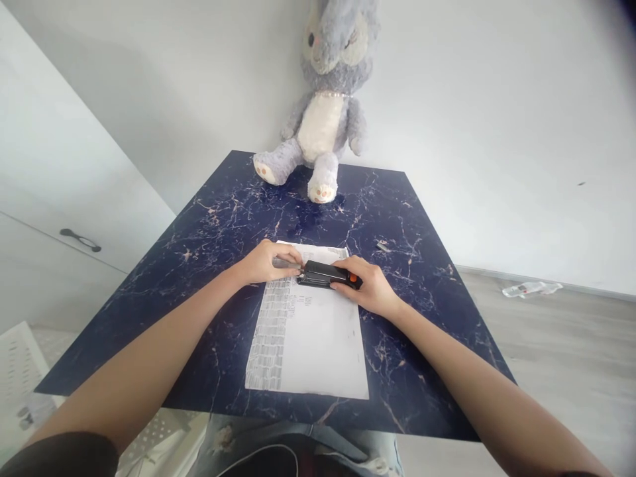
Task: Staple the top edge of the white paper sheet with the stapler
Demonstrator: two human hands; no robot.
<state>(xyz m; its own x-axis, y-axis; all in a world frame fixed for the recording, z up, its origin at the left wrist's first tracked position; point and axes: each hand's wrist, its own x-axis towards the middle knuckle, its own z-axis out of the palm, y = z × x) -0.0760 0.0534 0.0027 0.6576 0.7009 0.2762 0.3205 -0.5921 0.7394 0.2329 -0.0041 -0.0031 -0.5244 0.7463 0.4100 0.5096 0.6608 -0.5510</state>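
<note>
A black stapler (pixel 322 273) with an orange patch near its rear lies sideways above the upper part of a printed sheet of paper (pixel 322 344). My right hand (pixel 370 285) is closed around the stapler's rear end. At the stapler's other end, my left hand (pixel 263 263) pinches a small grey strip (pixel 287 263) that looks like staples. The strip's tip meets the stapler's front; whether it is inside cannot be made out. Dense print runs down the sheet's left side, and the rest is mostly white.
A dark blue marbled table (pixel 209 218) carries the paper. A grey plush toy (pixel 322 112) sits at its far edge against the wall. Beyond the right hand lies a small grey piece (pixel 382 246). Clear plastic packaging (pixel 531 289) is on the floor, right.
</note>
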